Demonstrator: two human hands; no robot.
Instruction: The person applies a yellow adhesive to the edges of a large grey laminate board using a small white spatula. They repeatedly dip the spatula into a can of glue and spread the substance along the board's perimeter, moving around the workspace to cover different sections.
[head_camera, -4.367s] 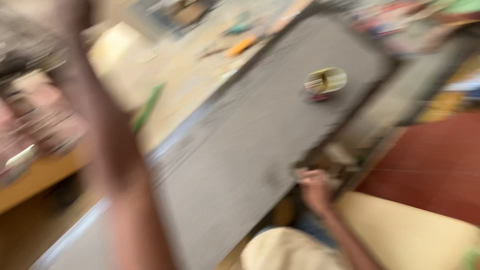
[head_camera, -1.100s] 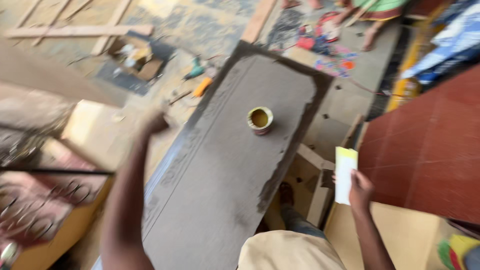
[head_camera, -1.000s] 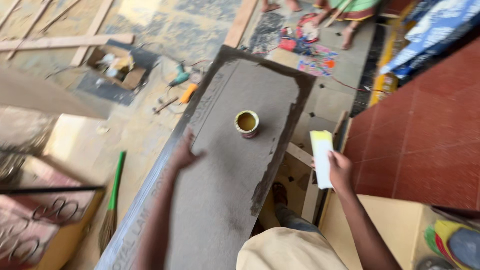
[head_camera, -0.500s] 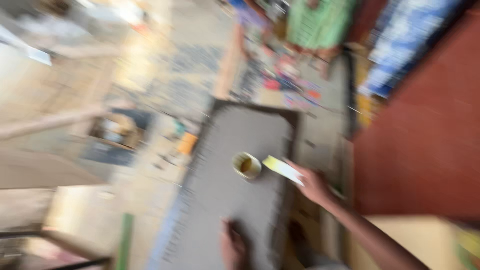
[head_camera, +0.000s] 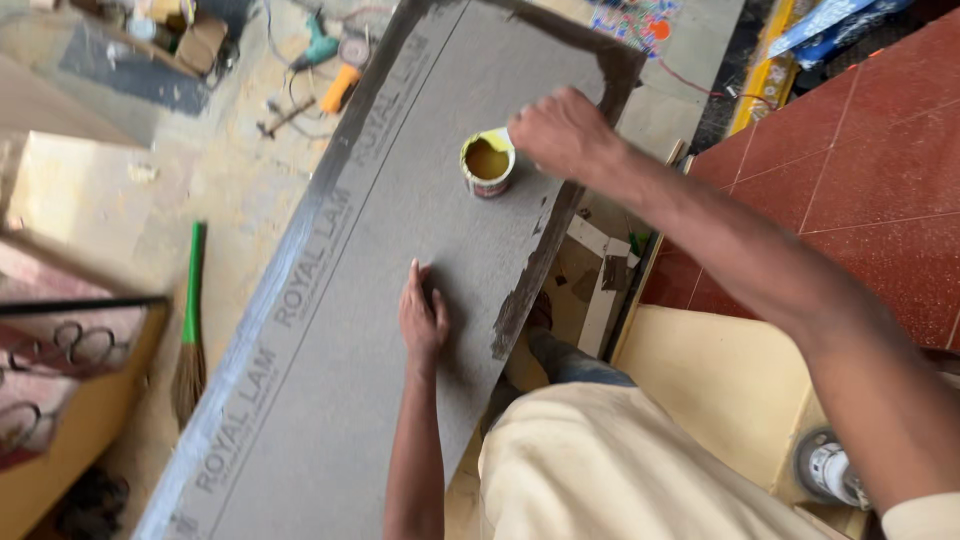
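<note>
There are two hands, one small tin and one long grey board. The left hand (head_camera: 422, 318) lies flat on the grey board (head_camera: 370, 300), palm down, fingers together and holding nothing. The right hand (head_camera: 562, 133) reaches out over the far end of the board, right beside the tin (head_camera: 487, 163). Its fingers are curled shut, and a bit of something pale peeks out by the tin, but I cannot tell what it is. The open tin stands on the board with yellow-brown stuff inside. The board has dark smears along its right edge. One green-handled broom (head_camera: 189, 330) lies on the dusty floor to the left. One orange tool (head_camera: 340, 88) lies farther off. Red tiles (head_camera: 860, 160) are on the right.
</note>
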